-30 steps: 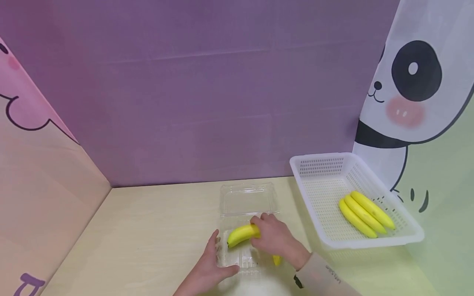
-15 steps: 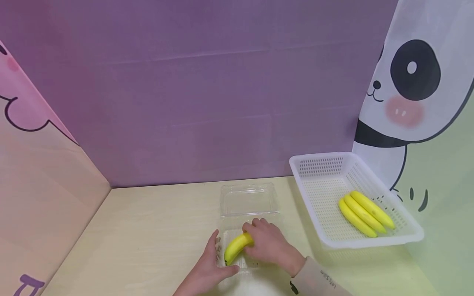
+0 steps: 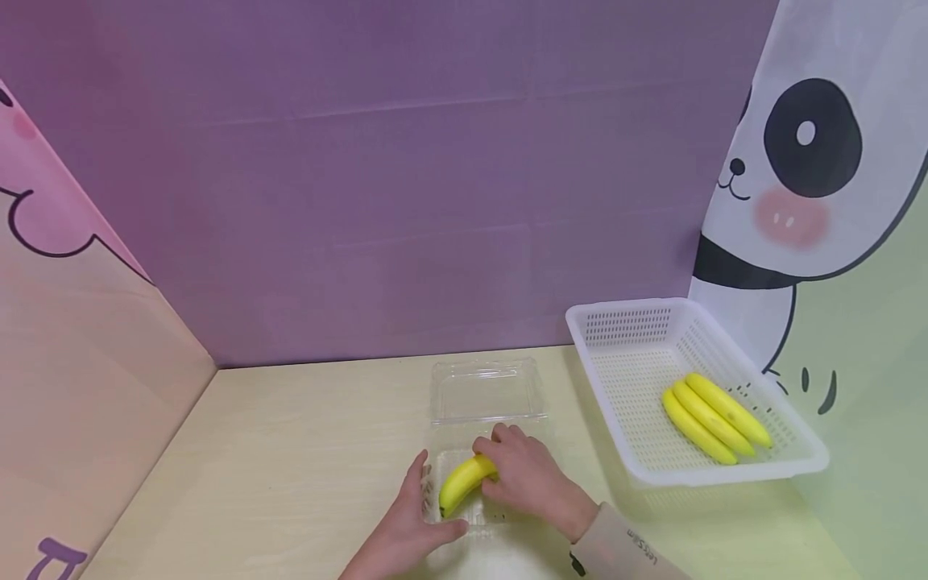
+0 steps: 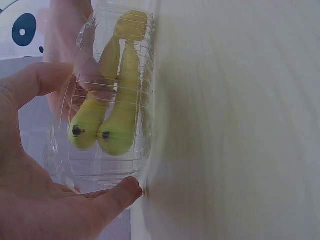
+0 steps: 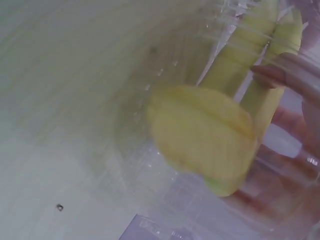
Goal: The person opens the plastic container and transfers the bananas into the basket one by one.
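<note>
My left hand (image 3: pixel 406 524) grips the left end of a clear plastic clamshell box (image 4: pixel 110 170), thumb and fingers spread along its sides. Above the base, my right hand (image 3: pixel 529 479) holds a yellow banana (image 3: pixel 461 483), its dark-tipped end pointing left and towards me. Through the clear wall the left wrist view shows two bananas (image 4: pixel 121 117) side by side within the box. In the head view the second banana is hidden behind the right hand. The hinged lid (image 3: pixel 486 391) lies folded back on the far side.
A white perforated basket (image 3: pixel 612 403) stands at the right with three bananas (image 3: pixel 714 419) lying inside it. The pale wooden table (image 3: pixel 312 451) ends at a purple wall (image 3: pixel 391 242) behind. Side walls with cartoon prints flank it.
My right hand has brought the banana left and towards me within the box, turning it steeper. It has barely moved over the last half second. The left hand stays put.
</note>
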Available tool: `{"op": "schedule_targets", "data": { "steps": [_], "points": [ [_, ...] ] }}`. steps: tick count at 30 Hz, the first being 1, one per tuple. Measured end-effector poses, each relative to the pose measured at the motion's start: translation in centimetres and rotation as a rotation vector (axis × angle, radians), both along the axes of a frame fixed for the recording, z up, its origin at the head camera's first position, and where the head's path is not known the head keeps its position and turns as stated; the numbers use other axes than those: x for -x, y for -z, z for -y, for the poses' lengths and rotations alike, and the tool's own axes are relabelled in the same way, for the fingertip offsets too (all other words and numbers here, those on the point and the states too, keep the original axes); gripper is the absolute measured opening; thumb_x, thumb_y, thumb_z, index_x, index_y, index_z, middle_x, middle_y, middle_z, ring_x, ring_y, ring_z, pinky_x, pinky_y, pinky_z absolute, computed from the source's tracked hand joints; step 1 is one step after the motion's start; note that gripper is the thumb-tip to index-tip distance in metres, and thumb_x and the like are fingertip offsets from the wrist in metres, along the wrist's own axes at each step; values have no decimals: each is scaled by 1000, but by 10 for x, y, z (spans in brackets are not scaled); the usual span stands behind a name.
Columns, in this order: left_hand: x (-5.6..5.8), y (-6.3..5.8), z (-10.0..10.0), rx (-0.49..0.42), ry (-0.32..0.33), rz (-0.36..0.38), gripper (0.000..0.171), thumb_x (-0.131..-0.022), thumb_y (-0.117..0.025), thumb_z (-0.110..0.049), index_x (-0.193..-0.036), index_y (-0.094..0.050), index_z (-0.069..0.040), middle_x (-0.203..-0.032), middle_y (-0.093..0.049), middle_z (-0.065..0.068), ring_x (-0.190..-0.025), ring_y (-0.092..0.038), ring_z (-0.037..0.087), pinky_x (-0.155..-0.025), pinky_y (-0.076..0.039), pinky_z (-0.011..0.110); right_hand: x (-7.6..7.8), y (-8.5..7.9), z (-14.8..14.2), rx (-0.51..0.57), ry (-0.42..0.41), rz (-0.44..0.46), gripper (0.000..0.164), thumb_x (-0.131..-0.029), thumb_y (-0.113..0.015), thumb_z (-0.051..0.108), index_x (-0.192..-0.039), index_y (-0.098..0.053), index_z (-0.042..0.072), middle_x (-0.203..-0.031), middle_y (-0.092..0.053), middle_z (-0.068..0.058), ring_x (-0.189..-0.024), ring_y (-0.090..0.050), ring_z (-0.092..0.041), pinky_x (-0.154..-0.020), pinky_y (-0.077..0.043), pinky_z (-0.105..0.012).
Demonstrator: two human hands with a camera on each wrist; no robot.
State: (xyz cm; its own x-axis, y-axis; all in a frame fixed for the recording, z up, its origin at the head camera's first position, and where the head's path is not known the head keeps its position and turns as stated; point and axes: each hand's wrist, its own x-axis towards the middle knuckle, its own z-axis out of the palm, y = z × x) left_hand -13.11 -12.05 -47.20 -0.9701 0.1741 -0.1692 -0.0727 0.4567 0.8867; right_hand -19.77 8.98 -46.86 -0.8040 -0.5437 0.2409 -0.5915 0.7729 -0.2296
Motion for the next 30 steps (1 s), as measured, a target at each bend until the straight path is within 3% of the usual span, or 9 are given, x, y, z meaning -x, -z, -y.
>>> {"op": "schedule_targets", "data": {
  "steps": [30],
  "points": [
    [1, -1, -1, -13, 15, 13, 122, -80, -86, -31, -161, 0, -2, -161, -16, 35, -144, -28, 53, -110, -31, 69, 1, -22, -10, 98, -49, -185, 34, -74, -78, 20, -106, -68, 15, -87, -49, 3, -75, -39, -13, -61, -37, -22]
  ]
}}
